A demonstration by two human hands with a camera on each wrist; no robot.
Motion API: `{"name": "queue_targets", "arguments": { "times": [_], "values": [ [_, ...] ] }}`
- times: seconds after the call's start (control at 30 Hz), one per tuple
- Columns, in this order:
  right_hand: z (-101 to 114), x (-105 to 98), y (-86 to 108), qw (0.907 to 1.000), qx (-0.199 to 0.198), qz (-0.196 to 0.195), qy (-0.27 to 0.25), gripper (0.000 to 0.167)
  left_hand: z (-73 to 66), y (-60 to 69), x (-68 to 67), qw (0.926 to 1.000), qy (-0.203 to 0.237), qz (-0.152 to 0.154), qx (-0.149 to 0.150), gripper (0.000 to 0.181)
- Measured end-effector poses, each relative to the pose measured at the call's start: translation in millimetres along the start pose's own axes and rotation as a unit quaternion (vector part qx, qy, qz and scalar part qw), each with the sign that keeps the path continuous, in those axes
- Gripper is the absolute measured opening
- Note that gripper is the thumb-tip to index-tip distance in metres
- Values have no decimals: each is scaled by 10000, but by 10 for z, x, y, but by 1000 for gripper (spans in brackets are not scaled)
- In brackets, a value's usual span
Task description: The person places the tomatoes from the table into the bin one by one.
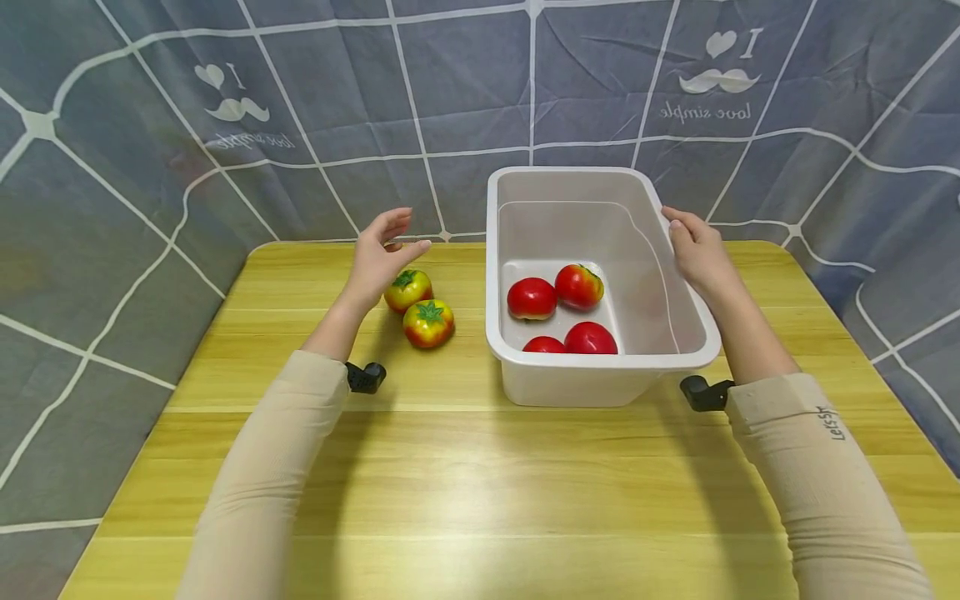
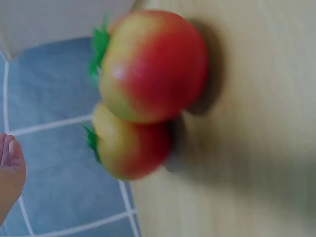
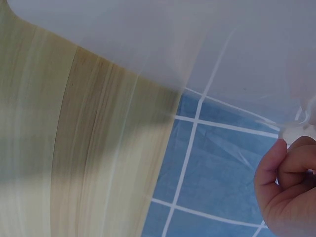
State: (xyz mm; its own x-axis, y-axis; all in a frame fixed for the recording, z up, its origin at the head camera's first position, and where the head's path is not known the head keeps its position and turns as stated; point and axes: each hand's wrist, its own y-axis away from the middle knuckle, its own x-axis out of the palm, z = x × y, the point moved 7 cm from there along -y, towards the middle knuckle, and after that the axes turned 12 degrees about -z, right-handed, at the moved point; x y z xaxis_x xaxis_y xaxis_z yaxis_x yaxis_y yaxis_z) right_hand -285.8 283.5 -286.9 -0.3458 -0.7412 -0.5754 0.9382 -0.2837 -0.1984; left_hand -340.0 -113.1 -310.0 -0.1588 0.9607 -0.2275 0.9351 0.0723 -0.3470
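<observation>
Evidently, the filling of the pale plastic bin (image 1: 573, 382) is well advanced: by count, four tomatoes are contained in it and two are left outside, so roughly two thirds of the fruit in view can be judged as dealt with. Inside the bin, an all-red tomato (image 1: 532, 298) and a yellow-ended tomato (image 1: 579, 287) are seen side by side on the floor, while a brighter red tomato (image 1: 591, 339) and a half-hidden tomato (image 1: 543, 345) are partly cut off from sight by the near rim. To the left of the bin, on the wooden table (image 1: 450, 500), a nearer green-topped tomato (image 1: 431, 323) and a farther green-topped tomato (image 1: 407, 292) are found close together. Above this pair, the left hand (image 1: 381, 254) is held with its thumb spread away from loosely bent fingers; nothing is gripped by it, and neither tomato is touched. At the bin's right side, the rim is pinched by the right hand (image 1: 697, 250), whose fingers are seen curled in the right wrist view. Only the two outside tomatoes seem to be left undone. Behind the bin, a tile-patterned cloth (image 1: 465, 92) is hung.
</observation>
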Motion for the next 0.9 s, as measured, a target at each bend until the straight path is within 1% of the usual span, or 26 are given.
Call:
{"name": "queue_targets", "arguments": {
  "times": [0.13,0.2,0.3,0.37,0.53,0.7,0.9],
  "values": [
    [-3,-3,4,10000,12,-14,-28,50,161,42,-66,9993,-59,169,-313,55],
    [-2,-4,7,10000,7,-8,-29,50,190,91,-91,9985,-104,281,-457,55],
    [-2,-6,7,10000,29,23,-51,50,215,180,-134,9969,-192,364,-677,55],
    [-2,-7,5,10000,29,33,-50,50,331,202,-160,9961,-299,377,-736,55],
    [0,-7,-9,10000,-6,22,-10,50,723,188,-183,9948,-469,374,-818,58],
    [-2,-5,-7,10000,30,63,-11,50,835,213,-189,9931,-546,376,-970,58],
    [-8,4,-4,9999,62,86,-60,50,925,228,-175,9928,-484,448,-996,59]
  ]
}}
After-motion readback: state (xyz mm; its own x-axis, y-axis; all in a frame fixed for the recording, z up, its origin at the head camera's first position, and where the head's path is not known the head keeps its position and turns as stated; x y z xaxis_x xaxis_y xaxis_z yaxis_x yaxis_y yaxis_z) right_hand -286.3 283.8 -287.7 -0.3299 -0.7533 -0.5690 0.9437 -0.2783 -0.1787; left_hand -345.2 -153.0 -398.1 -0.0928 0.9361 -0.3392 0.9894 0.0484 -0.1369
